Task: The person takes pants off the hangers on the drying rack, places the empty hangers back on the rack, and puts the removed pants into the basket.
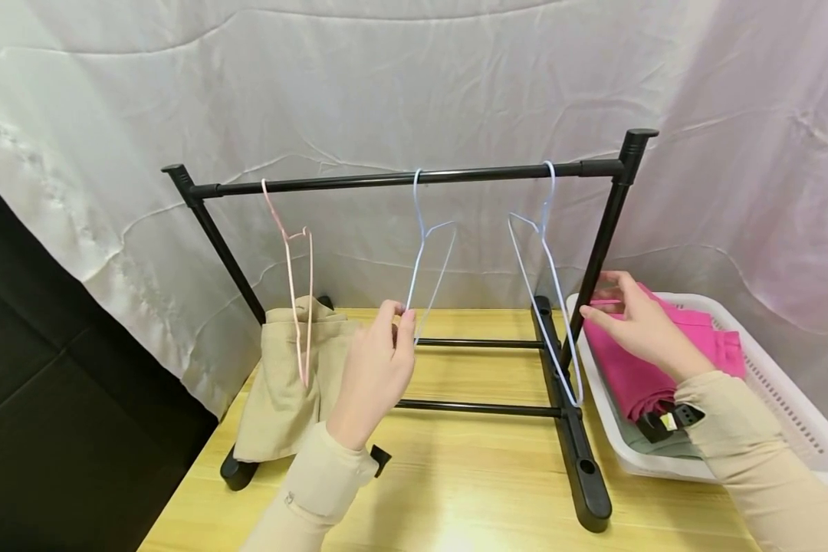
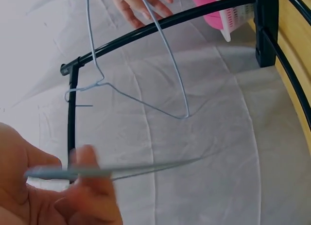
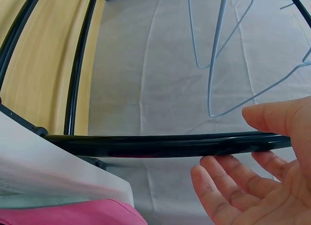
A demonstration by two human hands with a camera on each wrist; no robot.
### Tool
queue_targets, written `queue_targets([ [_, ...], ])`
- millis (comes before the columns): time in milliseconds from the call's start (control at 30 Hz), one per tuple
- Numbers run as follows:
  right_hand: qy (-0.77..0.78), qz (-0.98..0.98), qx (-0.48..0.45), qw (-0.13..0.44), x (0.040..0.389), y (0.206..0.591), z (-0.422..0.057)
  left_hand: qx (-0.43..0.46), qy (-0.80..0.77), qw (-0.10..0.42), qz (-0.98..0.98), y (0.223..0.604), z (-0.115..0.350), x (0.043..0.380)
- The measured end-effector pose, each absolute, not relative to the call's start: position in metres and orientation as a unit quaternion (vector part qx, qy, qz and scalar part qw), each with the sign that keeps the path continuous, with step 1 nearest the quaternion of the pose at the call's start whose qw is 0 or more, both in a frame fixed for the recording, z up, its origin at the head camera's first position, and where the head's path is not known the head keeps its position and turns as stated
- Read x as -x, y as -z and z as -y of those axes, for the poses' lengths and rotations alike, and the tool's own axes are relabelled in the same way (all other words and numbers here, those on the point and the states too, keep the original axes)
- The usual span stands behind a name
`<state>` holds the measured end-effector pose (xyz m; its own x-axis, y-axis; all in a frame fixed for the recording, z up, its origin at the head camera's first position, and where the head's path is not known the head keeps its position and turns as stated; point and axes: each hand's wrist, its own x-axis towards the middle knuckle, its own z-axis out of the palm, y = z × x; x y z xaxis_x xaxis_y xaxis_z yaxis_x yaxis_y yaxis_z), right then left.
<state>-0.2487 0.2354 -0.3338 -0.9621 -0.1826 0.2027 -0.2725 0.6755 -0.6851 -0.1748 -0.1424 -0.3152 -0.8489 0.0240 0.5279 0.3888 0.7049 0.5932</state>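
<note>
In the head view, my left hand (image 1: 376,368) pinches the lower part of the middle blue hanger (image 1: 422,236) between thumb and fingers. That hanger's hook sits over the black top bar (image 1: 479,175). Blurred in the left wrist view, the same hanger (image 2: 146,167) runs across the fingers. My right hand (image 1: 638,326) is at the rack's right post (image 1: 603,238), above the white basket. The right wrist view has its fingers (image 3: 235,186) spread loosely along one side of the post, with the thumb raised on the other. A second blue hanger (image 1: 543,232) hangs just left of that post.
A pink hanger (image 1: 293,291) hangs at the left of the bar, in front of beige folded cloth (image 1: 269,399) draped over the rack's left side. Folded bright pink cloth (image 1: 614,360) lies over grey-green cloth in the white basket (image 1: 786,406). A pale curtain (image 1: 386,92) hangs behind.
</note>
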Motion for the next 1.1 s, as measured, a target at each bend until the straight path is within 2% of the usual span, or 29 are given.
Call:
queue_targets([
  [400, -0.385, 0.913, -0.122, 0.062, 0.248, 0.336, -0.235, 0.147, 0.347, 0.341, 0.861, 0.318, 0.174, 0.152],
  [600, -0.392, 0.908, -0.128, 0.068, 0.248, 0.338, -0.234, 0.12, 0.359, 0.391, 0.839, 0.315, 0.206, 0.144],
  [867, -0.398, 0.907, -0.125, 0.066, 0.248, 0.342, -0.235, -0.004, 0.457, 0.368, 0.81, 0.314, 0.263, 0.149],
  [1100, -0.404, 0.902, -0.133, 0.075, 0.248, 0.346, -0.234, -0.074, 0.493, 0.384, 0.777, 0.326, 0.302, 0.157],
])
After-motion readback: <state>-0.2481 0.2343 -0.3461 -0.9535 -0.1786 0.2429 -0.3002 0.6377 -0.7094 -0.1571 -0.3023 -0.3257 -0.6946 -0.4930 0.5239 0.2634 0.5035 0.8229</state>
